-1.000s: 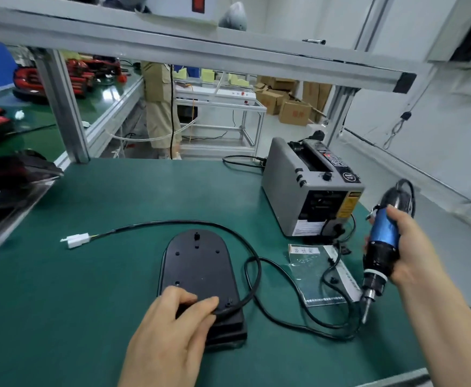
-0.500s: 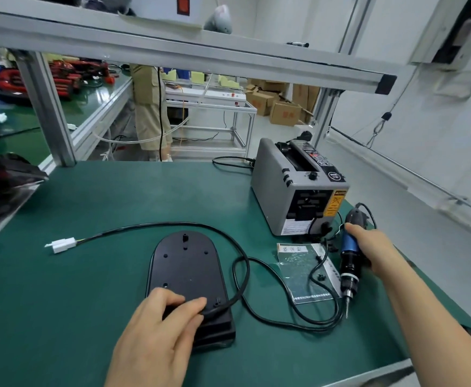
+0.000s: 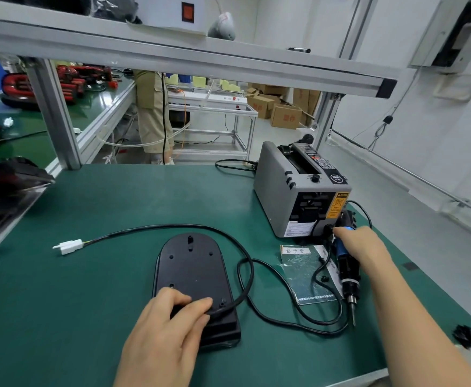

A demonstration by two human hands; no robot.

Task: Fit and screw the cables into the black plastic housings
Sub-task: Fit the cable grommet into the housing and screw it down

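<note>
White connector (image 3: 68,246) lies far left on the green counter (image 3: 117,196), at the free end of the cable (image 3: 172,226). The cable arcs right round the black housing (image 3: 192,269) and comes back to its near end. The housing lies flat, mid-counter, screw holes up, unmoved over the last second.

Left hand (image 3: 167,339) has stayed on the housing's near end. Its fingers (image 3: 172,298) are curled, and they and the thumb clamp the cable down where it meets the plastic.

Right of the housing the slack cable loops across a clear plastic sleeve (image 3: 307,272). Grey tape dispenser (image 3: 293,191) stands behind it.

Change: the electric screwdriver (image 3: 346,266) was raised a second ago, out to the right. It is now low over the sleeve, just in front of the dispenser, bit tip pointing toward the near edge, at or near the counter by the cable loop. Right hand (image 3: 365,247) grips the blue body, fingers (image 3: 343,233) wrapped tight round it.

Judgement: the driver has gone away from the housing, not toward it. It is probably being parked. No screw visible in the holes or on the bit. So this looks like cable seating by the left hand, with screwing not yet started on this housing.
</note>
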